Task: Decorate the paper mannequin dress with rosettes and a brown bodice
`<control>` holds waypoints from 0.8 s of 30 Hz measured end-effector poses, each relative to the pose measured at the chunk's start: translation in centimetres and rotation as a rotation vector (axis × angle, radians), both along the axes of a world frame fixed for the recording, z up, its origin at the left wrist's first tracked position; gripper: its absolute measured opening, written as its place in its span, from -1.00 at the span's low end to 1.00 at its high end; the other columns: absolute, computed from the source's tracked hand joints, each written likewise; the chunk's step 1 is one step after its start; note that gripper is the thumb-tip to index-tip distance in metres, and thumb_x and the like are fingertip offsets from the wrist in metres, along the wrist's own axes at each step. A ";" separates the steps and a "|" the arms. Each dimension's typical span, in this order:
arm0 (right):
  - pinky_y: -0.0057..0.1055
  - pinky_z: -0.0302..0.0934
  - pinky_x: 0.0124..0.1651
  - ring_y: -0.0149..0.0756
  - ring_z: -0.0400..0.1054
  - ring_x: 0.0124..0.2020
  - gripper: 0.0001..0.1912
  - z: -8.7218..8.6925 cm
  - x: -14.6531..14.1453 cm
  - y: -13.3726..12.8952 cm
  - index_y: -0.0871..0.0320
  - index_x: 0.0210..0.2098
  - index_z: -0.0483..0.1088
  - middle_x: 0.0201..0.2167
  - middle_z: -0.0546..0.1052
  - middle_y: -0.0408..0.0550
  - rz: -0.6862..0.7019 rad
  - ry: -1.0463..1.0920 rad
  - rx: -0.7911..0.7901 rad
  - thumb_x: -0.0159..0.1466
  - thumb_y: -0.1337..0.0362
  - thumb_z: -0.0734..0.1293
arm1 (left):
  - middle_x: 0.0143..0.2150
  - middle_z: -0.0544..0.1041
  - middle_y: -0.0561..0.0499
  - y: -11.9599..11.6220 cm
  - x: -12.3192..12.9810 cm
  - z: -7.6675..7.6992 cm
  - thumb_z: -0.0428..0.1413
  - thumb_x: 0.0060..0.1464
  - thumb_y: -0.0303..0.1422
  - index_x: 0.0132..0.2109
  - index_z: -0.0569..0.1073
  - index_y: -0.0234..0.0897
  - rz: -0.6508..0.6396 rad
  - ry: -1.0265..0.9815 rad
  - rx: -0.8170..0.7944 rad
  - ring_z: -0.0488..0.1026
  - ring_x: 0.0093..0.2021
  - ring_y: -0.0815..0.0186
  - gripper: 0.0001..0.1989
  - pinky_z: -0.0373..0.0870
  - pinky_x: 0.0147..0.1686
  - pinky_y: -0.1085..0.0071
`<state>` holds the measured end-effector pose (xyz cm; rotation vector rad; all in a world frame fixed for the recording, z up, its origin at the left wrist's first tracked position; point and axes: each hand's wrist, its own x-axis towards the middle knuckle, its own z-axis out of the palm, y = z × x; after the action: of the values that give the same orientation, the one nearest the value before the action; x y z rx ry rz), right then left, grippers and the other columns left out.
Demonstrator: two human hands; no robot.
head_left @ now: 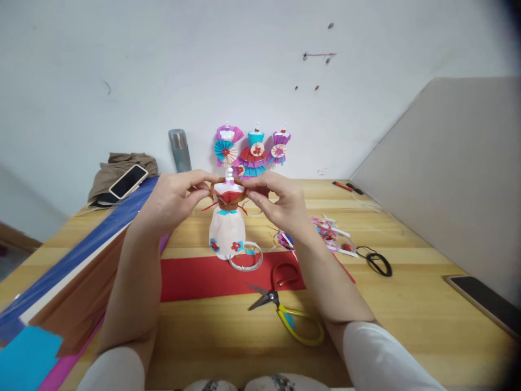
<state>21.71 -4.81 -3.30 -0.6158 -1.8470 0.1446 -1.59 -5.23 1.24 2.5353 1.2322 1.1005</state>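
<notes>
A miniature dress form (230, 188) stands upright on the table between my hands. It wears a red and brown top and a pale skirt (226, 228) with red and blue flowers near the hem. My left hand (173, 198) pinches one end of a brown paper strip (228, 180) at the form's left shoulder. At the opposite shoulder, the fingers of my right hand (280, 201) are closed on the strip's other end. The strip passes by the white neck knob; whether it goes behind it is hard to make out.
Open scissors (273, 297) and a tape roll (246, 256) lie on red paper (191, 279). Three decorated dress forms (256, 138) and a tumbler (179, 151) stand by the wall. Coloured sheets (89, 293) and a phone (128, 181) are left; scraps (331, 233) lie right.
</notes>
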 end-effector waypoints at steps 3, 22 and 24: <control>-0.41 0.25 -0.39 -0.37 0.35 -0.41 -0.89 0.2 0.0 0.4 0.10 -0.30 0.54 -0.42 0.50 -0.09 -0.019 -0.042 0.085 0.32 0.33 0.34 | -0.19 0.68 0.04 0.4 -0.2 -0.1 0.09 0.16 -0.37 -0.15 0.64 -0.19 -0.058 0.034 0.058 0.58 -0.21 0.33 -0.78 0.43 -0.16 0.49; -0.37 0.18 -0.42 -0.37 0.24 -0.45 -0.85 1.0 -1.6 0.4 0.10 -0.44 0.36 -0.43 0.36 -0.11 -0.074 0.043 -0.004 0.24 0.41 0.35 | -0.40 0.63 0.08 0.9 0.6 -0.7 0.14 0.11 -0.39 -0.35 0.60 -0.24 -0.101 -0.055 0.112 0.49 -0.40 0.36 -0.86 0.32 -0.36 0.48; -0.37 0.18 -0.42 -0.36 0.25 -0.44 -0.85 0.9 -1.5 0.4 0.10 -0.44 0.37 -0.43 0.36 -0.11 -0.074 0.053 -0.007 0.24 0.40 0.36 | -0.40 0.63 0.07 0.8 0.7 -0.8 0.14 0.13 -0.39 -0.34 0.59 -0.25 -0.084 -0.044 0.113 0.49 -0.40 0.35 -0.86 0.31 -0.36 0.47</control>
<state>20.16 -4.37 -2.44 -0.6775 -1.7710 0.1171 -0.89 -4.41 0.47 2.6026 1.0708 1.2330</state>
